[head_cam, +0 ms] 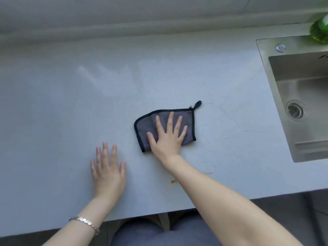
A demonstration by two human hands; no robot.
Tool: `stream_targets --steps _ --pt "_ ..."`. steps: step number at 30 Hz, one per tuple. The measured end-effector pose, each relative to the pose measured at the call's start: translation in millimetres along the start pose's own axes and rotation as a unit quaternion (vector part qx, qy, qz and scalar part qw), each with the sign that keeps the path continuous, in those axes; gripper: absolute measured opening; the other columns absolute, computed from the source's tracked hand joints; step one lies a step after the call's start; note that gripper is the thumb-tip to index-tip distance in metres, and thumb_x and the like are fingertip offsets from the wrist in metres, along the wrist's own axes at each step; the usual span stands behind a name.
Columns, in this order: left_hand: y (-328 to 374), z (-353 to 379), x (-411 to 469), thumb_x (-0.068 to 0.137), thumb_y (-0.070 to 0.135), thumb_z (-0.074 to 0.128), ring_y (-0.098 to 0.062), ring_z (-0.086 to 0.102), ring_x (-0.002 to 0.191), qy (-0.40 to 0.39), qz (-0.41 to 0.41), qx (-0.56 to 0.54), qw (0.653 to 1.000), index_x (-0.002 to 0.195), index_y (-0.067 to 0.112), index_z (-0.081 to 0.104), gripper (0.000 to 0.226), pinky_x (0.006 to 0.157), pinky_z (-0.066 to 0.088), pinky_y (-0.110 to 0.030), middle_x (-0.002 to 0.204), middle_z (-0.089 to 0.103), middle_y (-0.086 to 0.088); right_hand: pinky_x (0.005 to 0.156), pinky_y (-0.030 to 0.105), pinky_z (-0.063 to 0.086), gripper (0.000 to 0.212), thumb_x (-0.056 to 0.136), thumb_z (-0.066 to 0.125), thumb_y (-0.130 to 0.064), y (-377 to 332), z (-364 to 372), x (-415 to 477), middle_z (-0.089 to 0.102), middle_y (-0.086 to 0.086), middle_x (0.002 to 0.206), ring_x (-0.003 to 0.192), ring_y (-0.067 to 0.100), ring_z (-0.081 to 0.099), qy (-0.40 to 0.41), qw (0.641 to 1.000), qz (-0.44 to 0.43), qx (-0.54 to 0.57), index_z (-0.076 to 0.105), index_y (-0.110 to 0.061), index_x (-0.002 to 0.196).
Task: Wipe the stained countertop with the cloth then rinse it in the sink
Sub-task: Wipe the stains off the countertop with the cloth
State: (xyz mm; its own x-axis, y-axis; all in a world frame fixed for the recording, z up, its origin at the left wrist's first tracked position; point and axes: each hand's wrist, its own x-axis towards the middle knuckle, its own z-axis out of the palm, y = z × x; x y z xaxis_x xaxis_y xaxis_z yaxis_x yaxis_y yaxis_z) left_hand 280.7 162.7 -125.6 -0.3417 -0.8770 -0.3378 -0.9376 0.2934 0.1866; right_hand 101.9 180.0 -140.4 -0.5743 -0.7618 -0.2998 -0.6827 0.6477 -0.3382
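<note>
Here we press right hand (168, 137) flat on grey cloth (160, 128), fingers (170, 119) spread, mid-surface (71, 103). Left hand (108, 169) flat on bare surface beside it, fingers loosely together. Orange stain (173, 181) near front edge. Sink (301, 96) at right.

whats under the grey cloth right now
The grey cloth lies flat on the countertop, pressed down by the right hand. Any stain beneath it is covered; an orange spot shows nearer the counter edge.
</note>
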Motion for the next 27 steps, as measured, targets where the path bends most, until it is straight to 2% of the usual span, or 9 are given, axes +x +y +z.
stream_targets --steps 3,8,10,14,16,20,22,24,27 --pt "-20 5 -9 0.088 0.035 0.032 -0.038 0.022 0.138 0.011 -0.031 0.018 0.999 0.14 0.01 0.03 0.057 0.108 0.017 -0.06 0.151 0.026 -0.02 0.108 0.048 0.0 0.051 0.08 0.035 -0.042 -12 21 -34 0.043 0.009 0.144 0.132 0.037 0.037 -0.003 0.991 -0.117 -0.071 0.046 -0.032 0.129" --pt "-18 13 -14 0.094 0.026 0.04 -0.027 0.003 0.144 -0.011 -0.058 0.0 0.998 0.145 0.015 0.015 0.058 0.114 0.002 -0.05 0.157 0.006 -0.01 0.111 0.042 0.008 0.049 0.081 0.042 -0.029 42 27 -96 0.048 0.001 0.14 0.133 0.026 0.038 -0.042 0.948 -0.294 -0.118 0.044 -0.029 0.13" --pt "-17 12 -13 0.094 0.026 0.04 -0.026 0.002 0.144 -0.006 -0.067 -0.006 0.998 0.145 0.016 0.015 0.058 0.115 0.001 -0.048 0.157 0.006 -0.008 0.111 0.039 0.006 0.051 0.08 0.041 -0.028 75 17 -103 0.048 0.0 0.14 0.133 0.022 0.033 -0.051 0.941 -0.304 -0.142 0.041 -0.027 0.131" --pt "-16 11 -14 0.094 0.026 0.04 -0.025 0.003 0.144 0.0 -0.076 -0.01 0.997 0.145 0.017 0.018 0.057 0.115 0.001 -0.047 0.157 0.008 -0.008 0.11 0.04 0.011 0.053 0.081 0.034 -0.026 152 -20 -81 0.046 0.007 0.141 0.134 0.028 0.031 -0.009 0.983 -0.127 -0.135 0.036 -0.02 0.134" --pt "-16 12 -14 0.094 0.026 0.04 -0.026 0.004 0.144 0.0 -0.076 -0.005 0.997 0.145 0.016 0.018 0.057 0.115 0.002 -0.047 0.157 0.009 -0.008 0.114 0.044 0.01 0.053 0.087 0.027 -0.024 181 -41 -67 0.029 0.011 0.15 0.139 0.031 0.024 0.023 0.995 -0.004 -0.098 0.031 -0.017 0.139" --pt "-14 9 -15 0.093 0.025 0.041 -0.027 0.006 0.144 -0.002 -0.076 0.002 0.997 0.145 0.016 0.019 0.057 0.114 0.004 -0.048 0.156 0.011 -0.01 0.115 0.05 0.002 0.054 0.091 0.032 -0.01 148 -45 -48 0.009 0.008 0.156 0.144 0.029 0.002 0.071 0.979 0.19 0.001 0.021 -0.018 0.143" --pt "-13 8 -15 0.093 0.025 0.041 -0.027 0.007 0.144 -0.002 -0.078 0.006 0.997 0.145 0.016 0.019 0.057 0.114 0.004 -0.048 0.156 0.011 -0.01 0.111 0.056 0.014 0.059 0.079 0.032 -0.01 99 -18 -58 0.027 0.013 0.151 0.139 0.037 0.021 0.086 0.99 0.107 -0.008 0.036 -0.018 0.137" --pt "-13 6 -14 0.094 0.027 0.039 -0.027 0.005 0.144 -0.01 -0.08 0.015 0.997 0.145 0.016 0.018 0.057 0.114 0.004 -0.047 0.157 0.01 -0.009 0.108 0.05 0.021 0.062 0.068 0.032 -0.015 53 11 -86 0.049 0.01 0.139 0.127 0.038 0.043 0.031 0.995 -0.088 -0.047 0.05 -0.02 0.127" --pt "-11 3 -13 0.094 0.029 0.035 -0.026 0.002 0.144 -0.028 -0.079 0.029 0.996 0.146 0.017 0.013 0.057 0.115 0.004 -0.046 0.157 0.006 -0.009 0.109 0.038 0.014 0.058 0.07 0.037 -0.013 70 11 -107 0.052 0.004 0.136 0.129 0.028 0.043 -0.066 0.956 -0.274 -0.079 0.047 -0.023 0.126"
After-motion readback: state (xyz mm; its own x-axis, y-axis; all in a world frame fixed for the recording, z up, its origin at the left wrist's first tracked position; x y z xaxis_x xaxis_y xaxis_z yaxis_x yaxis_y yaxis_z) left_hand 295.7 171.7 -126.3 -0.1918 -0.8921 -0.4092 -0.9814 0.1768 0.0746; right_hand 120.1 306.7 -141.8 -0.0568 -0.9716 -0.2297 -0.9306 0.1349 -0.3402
